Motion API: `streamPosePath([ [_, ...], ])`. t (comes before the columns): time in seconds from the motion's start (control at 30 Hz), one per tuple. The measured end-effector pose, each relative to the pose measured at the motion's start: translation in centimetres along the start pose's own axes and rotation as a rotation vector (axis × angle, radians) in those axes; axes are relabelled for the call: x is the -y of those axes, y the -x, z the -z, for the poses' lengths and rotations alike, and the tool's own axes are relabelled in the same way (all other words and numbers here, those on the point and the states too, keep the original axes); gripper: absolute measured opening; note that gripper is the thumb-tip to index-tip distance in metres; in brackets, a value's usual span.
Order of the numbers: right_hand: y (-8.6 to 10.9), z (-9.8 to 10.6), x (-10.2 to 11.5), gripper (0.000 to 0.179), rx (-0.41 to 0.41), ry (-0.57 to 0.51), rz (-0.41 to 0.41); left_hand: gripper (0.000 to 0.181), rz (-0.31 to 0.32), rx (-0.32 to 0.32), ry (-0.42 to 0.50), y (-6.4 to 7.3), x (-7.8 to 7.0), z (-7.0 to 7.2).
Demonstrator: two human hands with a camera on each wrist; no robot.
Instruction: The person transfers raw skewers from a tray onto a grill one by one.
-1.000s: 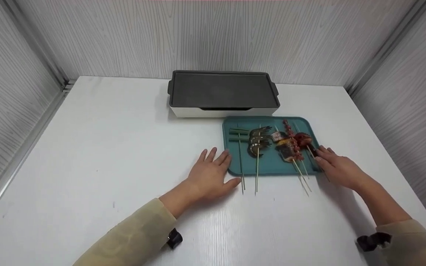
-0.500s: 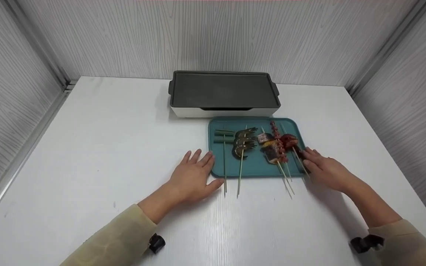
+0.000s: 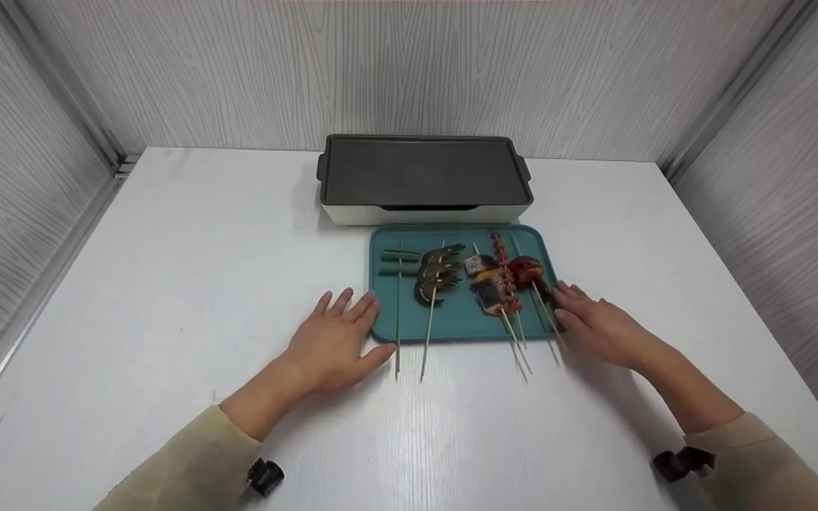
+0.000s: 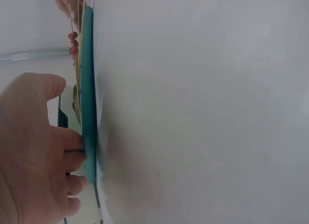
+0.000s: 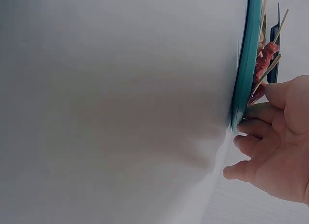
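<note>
A teal tray (image 3: pixel 460 323) lies flat on the white table, between my two hands. My left hand (image 3: pixel 331 348) is spread palm down, its fingertips at the tray's left edge; the left wrist view shows those fingers against the tray's side (image 4: pixel 89 89). At the right edge rests my right hand (image 3: pixel 601 328), fingers extended along the rim, thumb near the skewers. On the tray are a green vegetable skewer (image 3: pixel 400 256), a shrimp skewer (image 3: pixel 436 275), a skewer of dark-skinned chunks (image 3: pixel 488 292), a red-beaded skewer (image 3: pixel 500 254) and a dark red, glossy skewer (image 3: pixel 525 270). Their sticks overhang the front rim.
Just behind the tray stands a white tabletop grill (image 3: pixel 359 215) with a flat black plate (image 3: pixel 420 170). White wood-grain panels (image 3: pixel 409 71) enclose the table at the back and sides. Bare white table (image 3: pixel 189 270) stretches to the left.
Both hands have moved left together with the tray and its skewers. The tray now sits more squarely in front of the grill, which stays in place.
</note>
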State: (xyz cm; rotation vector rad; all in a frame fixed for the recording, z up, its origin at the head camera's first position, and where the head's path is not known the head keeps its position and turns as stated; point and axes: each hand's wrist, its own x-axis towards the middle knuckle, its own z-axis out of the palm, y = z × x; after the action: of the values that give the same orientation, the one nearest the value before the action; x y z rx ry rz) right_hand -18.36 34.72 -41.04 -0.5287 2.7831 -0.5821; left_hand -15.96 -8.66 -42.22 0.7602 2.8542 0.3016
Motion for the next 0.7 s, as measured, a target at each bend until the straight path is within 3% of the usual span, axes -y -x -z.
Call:
streamPosePath([
  [0.7,-1.6,-1.8,2.9,0.059,0.04,-0.011,0.096,0.082,0.05,-0.061,0.007,3.4,3.5,0.3],
])
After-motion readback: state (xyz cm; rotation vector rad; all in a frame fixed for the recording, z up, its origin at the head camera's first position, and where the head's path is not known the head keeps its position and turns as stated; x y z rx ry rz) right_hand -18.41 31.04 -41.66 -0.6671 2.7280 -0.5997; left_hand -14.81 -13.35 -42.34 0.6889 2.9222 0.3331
